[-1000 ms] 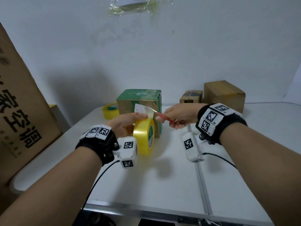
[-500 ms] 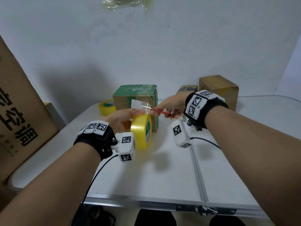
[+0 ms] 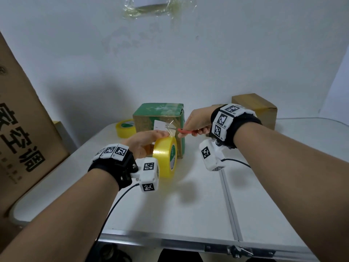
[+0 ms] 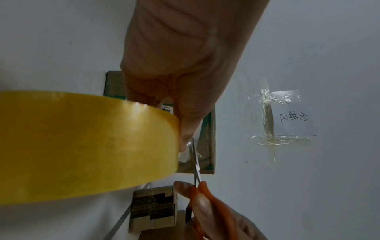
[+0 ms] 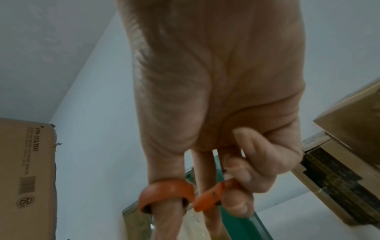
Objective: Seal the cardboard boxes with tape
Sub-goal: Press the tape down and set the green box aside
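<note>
My left hand (image 3: pixel 145 142) grips an upright yellow tape roll (image 3: pixel 166 157) just in front of the green-topped cardboard box (image 3: pixel 160 114), its thumb on the top of the roll. A clear strip of tape (image 3: pixel 171 127) runs from the roll up to the box's front face. My right hand (image 3: pixel 196 121) holds red-handled scissors (image 3: pixel 187 131), thumb and fingers through the loops. The scissor blades (image 4: pixel 195 162) are on the tape strip beside my left thumb tip (image 4: pixel 185 139). In the left wrist view the yellow roll (image 4: pixel 82 146) fills the left side. The right wrist view shows the red scissor handles (image 5: pixel 185 196).
A second yellow tape roll (image 3: pixel 125 128) lies left of the green box. A brown box (image 3: pixel 255 108) and a small dark-taped box (image 4: pixel 154 209) stand at the back right. A large printed carton (image 3: pixel 20 133) leans at the left. A taped paper note (image 3: pixel 158 6) hangs on the wall.
The hands stay at the tape strip with the scissors on it. The right wrist has risen a little, and the head view has shifted slightly.
</note>
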`<state>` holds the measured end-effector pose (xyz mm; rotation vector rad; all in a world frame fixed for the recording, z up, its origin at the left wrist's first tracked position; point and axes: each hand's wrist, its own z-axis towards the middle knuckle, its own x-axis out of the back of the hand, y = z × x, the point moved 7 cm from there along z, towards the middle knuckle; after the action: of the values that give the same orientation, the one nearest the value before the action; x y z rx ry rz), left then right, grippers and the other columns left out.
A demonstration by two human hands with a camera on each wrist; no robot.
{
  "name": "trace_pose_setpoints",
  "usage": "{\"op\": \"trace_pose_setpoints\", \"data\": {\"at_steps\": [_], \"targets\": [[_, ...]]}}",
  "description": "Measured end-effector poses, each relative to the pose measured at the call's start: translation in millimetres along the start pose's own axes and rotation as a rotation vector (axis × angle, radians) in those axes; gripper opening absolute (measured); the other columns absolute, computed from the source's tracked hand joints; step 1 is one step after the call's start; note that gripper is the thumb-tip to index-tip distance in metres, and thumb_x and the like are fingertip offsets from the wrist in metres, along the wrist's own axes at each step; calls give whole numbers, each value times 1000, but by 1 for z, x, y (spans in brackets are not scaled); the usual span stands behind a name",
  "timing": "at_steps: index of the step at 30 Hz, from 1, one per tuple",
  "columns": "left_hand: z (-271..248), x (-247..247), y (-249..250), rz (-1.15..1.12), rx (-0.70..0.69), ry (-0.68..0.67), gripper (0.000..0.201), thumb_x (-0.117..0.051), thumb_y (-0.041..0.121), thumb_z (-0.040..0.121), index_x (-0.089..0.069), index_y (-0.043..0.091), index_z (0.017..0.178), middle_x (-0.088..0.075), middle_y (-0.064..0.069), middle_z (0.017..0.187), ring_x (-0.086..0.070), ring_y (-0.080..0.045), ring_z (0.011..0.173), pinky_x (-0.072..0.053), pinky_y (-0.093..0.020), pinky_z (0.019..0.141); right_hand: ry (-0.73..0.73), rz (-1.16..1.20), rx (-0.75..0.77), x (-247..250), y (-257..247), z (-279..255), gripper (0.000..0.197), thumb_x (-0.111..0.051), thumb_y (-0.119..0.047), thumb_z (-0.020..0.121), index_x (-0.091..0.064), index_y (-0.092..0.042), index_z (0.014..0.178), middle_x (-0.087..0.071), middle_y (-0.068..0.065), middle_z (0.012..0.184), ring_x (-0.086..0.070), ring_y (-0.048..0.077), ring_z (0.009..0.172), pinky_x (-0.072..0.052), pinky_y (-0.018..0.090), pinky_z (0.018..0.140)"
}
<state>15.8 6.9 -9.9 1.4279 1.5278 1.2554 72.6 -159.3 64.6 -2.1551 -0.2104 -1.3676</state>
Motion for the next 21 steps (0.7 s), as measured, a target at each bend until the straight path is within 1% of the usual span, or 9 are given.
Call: {"op": "trace_pose_setpoints", "data": {"at_steps": [2, 3, 7, 9, 11, 13, 15, 18, 21], "targets": [[0, -1, 1, 4, -1, -15, 30, -73, 27, 86, -70, 12, 111, -73, -11, 105, -72, -23, 84, -57, -31, 63, 39, -6, -9, 2, -2, 3, 43, -74, -53, 79, -66, -12, 89, -52, 0, 66, -40, 12, 49, -35, 22, 46], [0, -1, 1, 6, -5, -23, 31, -73, 27, 85, -69, 12, 112, -73, -11, 106, -72, -23, 86, -57, -32, 64, 51, 6, -4, 2, -3, 5, 45, -76, -54, 76, -68, -12, 90, -53, 0, 66, -40, 12, 49, -35, 22, 47], [3, 0, 0, 5, -10, -22, 35, -75, 28, 84, -68, 12, 114, -73, -11, 107, -72, -26, 95, -59, -37, 75, 65, 26, 40, 1, -9, 10, 56, -76, -52, 77, -72, -6, 109, -55, 2, 72, -39, 12, 50, -33, 21, 48], [6, 1, -1, -8, -4, -18, 35, -76, 27, 83, -68, 12, 114, -73, -11, 107, -71, -27, 96, -59, -39, 78, 60, 4, 82, 0, -12, 10, 52, -74, -48, 81, -72, -8, 113, -55, 2, 75, -39, 11, 51, -33, 19, 46], [8, 2, -1, -13, 1, -10, 31, -76, 25, 83, -70, 13, 111, -73, -12, 108, -71, -28, 97, -59, -41, 79, 69, 7, 120, 1, -11, 9, 39, -73, -43, 85, -75, -12, 108, -56, 0, 72, -38, 9, 50, -33, 15, 43], [9, 2, -1, -19, 3, -8, 29, -77, 23, 83, -71, 14, 109, -72, -13, 110, -71, -30, 97, -59, -42, 79, 90, -2, 156, 2, -11, 6, 27, -71, -38, 87, -78, -17, 102, -57, -4, 67, -39, 6, 50, -32, 12, 42], [8, 1, 0, -25, 5, -13, 30, -76, 21, 83, -71, 13, 111, -72, -13, 110, -71, -30, 98, -59, -43, 78, 109, -8, 169, 1, -11, 4, 24, -72, -36, 87, -78, -18, 101, -58, -6, 65, -40, 6, 50, -33, 12, 42], [7, 1, 0, -22, 11, -17, 33, -77, 24, 82, -69, 12, 112, -73, -12, 106, -72, -27, 92, -59, -39, 71, 68, 26, 128, -4, -11, 5, 35, -71, -36, 88, -74, -9, 109, -57, -1, 67, -39, 8, 49, -33, 15, 42], [5, 0, 1, -15, -7, -14, 33, -76, 24, 84, -69, 12, 113, -74, -10, 102, -73, -24, 88, -57, -34, 66, 61, 50, 73, -9, -10, 8, 53, -71, -48, 83, -71, -5, 114, -54, 2, 69, -37, 11, 46, -32, 19, 45]]}}
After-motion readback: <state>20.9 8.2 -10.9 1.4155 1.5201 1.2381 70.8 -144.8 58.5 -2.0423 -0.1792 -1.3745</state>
